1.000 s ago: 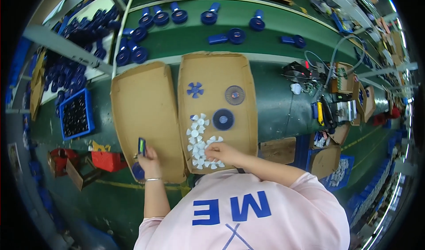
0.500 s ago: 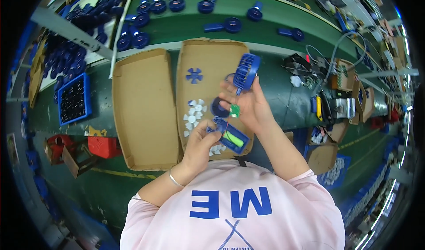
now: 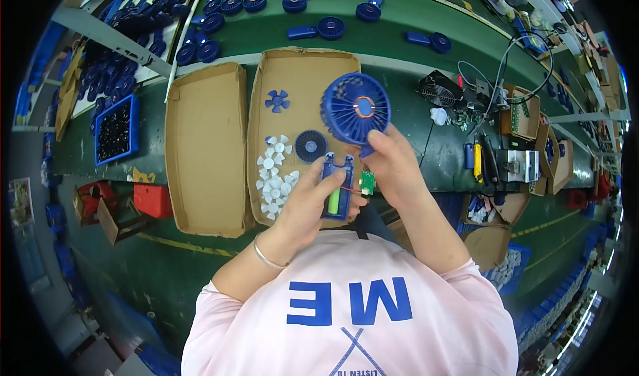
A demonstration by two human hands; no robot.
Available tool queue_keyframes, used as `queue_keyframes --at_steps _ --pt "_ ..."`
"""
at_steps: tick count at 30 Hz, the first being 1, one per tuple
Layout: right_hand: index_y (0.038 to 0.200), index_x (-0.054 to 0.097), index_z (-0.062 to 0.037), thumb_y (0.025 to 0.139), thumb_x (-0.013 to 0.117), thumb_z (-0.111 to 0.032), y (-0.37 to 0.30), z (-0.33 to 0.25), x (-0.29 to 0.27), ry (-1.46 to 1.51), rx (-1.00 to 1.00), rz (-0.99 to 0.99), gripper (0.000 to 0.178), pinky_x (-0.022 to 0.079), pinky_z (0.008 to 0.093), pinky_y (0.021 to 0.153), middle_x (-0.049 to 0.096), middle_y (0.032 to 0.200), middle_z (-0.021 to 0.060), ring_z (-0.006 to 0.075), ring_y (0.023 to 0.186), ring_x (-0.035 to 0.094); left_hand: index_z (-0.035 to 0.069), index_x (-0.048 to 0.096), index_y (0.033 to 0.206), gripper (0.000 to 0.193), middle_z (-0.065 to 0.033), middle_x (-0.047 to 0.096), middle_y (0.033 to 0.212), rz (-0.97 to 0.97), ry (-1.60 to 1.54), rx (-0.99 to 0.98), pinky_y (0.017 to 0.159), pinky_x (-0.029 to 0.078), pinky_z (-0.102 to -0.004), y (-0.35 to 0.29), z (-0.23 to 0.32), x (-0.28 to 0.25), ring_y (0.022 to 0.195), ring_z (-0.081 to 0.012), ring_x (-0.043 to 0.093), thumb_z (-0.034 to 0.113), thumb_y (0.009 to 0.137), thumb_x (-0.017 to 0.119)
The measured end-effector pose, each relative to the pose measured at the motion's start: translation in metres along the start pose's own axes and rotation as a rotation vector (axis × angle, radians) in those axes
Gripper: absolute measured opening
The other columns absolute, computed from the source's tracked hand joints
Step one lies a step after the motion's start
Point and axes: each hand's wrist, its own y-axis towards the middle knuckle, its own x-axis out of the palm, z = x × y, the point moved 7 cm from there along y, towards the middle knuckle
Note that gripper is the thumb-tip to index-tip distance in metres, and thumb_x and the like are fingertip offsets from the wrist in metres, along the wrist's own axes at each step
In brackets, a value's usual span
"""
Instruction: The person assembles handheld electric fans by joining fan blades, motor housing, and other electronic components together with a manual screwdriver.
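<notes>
Open handle shell in the left hand, blue fan head in the right hand.
Both sit above the near half of the cardboard tray on the counter. Left fingers closed around the shell, thumb across its open face; right fingers pinch the fan head near its neck. Circuit board hangs off the shell's right side on a thin red wire — I'd leave it slack, no tugging on the joints. Best grip: shell by its sides, thumb off the green cell, fan head by its rim or neck, clear of the coil. Hidden: right fingertips, mostly, plus the wire ends. Neck probably clear of the shell — can't confirm from this angle.
</notes>
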Motion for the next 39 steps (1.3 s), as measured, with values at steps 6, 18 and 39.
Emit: queue_keyframes --at_steps 6,18,39 --pt "0.117 0.043 -0.0004 0.085 0.062 -0.014 -0.029 -0.032 -0.021 -0.237 -0.048 -0.075 0.04 0.045 0.0275 0.083 0.059 0.105 0.0094 0.014 0.093 0.057 0.001 0.036 0.128 0.052 -0.01 0.049 0.12 0.026 0.261 0.502 0.093 0.039 -0.0284 0.002 -0.012 0.035 0.108 -0.0169 0.048 0.036 0.092 0.048" --pt "0.097 0.062 0.0014 0.077 0.069 -0.013 -0.095 -0.067 -0.096 -0.439 0.058 -0.207 0.026 0.044 0.0257 0.08 0.061 0.083 0.0035 0.0114 0.086 0.055 0.004 0.046 0.119 0.047 -0.0065 0.056 0.11 0.234 0.114 0.895 0.09 0.043 -0.0336 -0.015 -0.011 0.132 0.1 -0.0173 0.055 0.031 0.086 0.064" --pt "0.092 0.059 -0.006 0.07 0.075 -0.013 -0.21 -0.145 -0.073 -1.265 -1.199 0.354 0.028 0.045 0.043 0.084 0.061 0.078 0.0059 0.0239 0.072 0.058 0.006 0.052 0.113 0.032 -0.0104 0.057 0.115 -0.043 -0.105 0.278 0.092 0.05 -0.0416 0.013 -0.051 0.129 0.107 -0.0237 0.057 0.023 0.087 0.06"
